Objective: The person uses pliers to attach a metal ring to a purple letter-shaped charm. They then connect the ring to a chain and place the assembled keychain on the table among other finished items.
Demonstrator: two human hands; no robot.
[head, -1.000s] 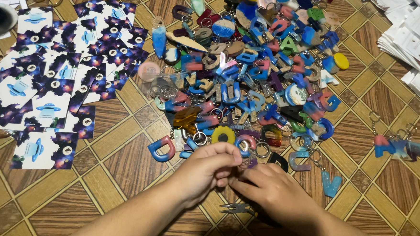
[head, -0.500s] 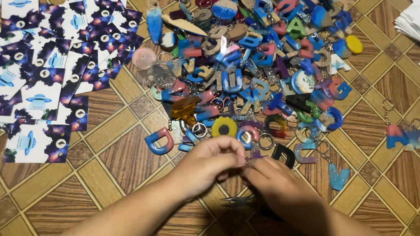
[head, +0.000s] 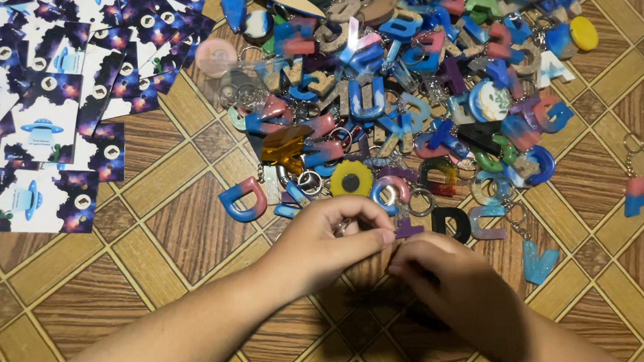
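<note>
My left hand point(head: 324, 243) and my right hand point(head: 452, 288) meet fingertip to fingertip over the wooden parquet surface point(head: 107, 288), just in front of a big pile of coloured letter keychains point(head: 405, 88). Both pinch a small purple letter piece point(head: 408, 230) with a metal ring, mostly hidden by the fingers. A blue and pink D-shaped letter point(head: 242, 200) lies left of my left hand. A yellow disc point(head: 351, 178) and a black letter point(head: 453, 223) lie just beyond the fingertips.
Dark space-patterned backing cards point(head: 40, 122) are spread at the upper left. A light blue letter point(head: 539, 261) lies right of my right hand. Another pink and blue letter on a chain point(head: 642, 197) sits at the right edge.
The view has drawn closer and shifted towards the pile. My hands stay together at the pile's front edge, with the fingers working on the small piece.
</note>
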